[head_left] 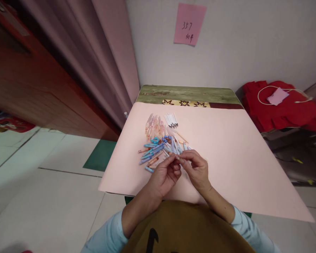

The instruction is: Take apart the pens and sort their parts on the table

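My left hand and my right hand meet over the near middle of a pale pink sheet on a small table. Both are closed in a pinch on a small slim pen part held between their fingertips. Just beyond the fingers lies a loose heap of blue and orange pen caps and barrels. Farther back rest a bunch of clear pinkish pen barrels and a small bundle of white refills with dark tips.
The table's green far edge touches a white wall with a pink paper note. A curtain hangs at the left. A red cloth with a white cable lies to the right. Tiled floor surrounds the table.
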